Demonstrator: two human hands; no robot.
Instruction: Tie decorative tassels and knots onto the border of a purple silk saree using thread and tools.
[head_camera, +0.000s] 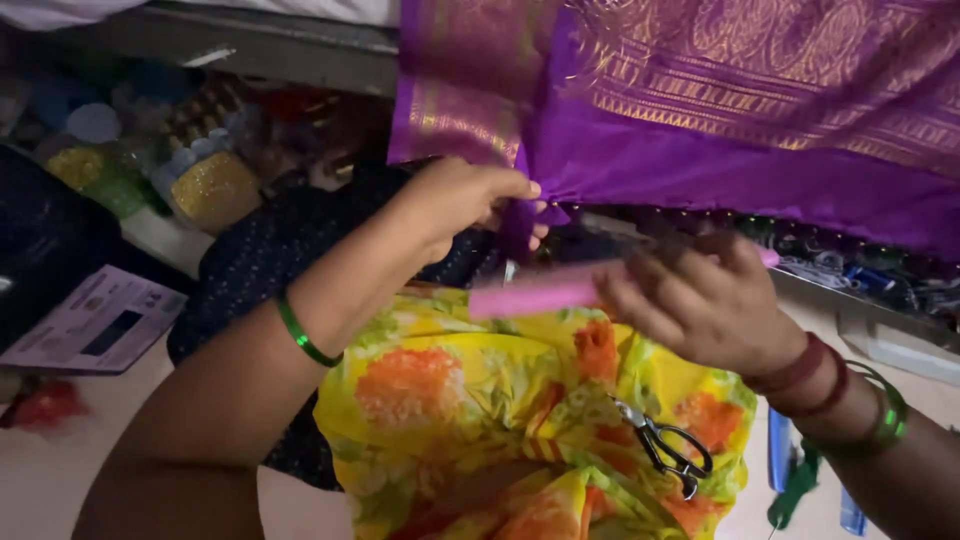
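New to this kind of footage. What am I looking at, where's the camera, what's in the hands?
There is no machine here: one camera sits on a person's head and looks down at their two bare hands. The left hand, with a green bangle on its wrist, pinches the gathered edge of a purple cloth with gold borders that hangs in front. The right hand holds a flat pink tool, blurred, just below that pinch. On the person's lap lies a yellow cloth with orange flowers, and a pair of scissors rests on it. Jars of beads stand at upper left.
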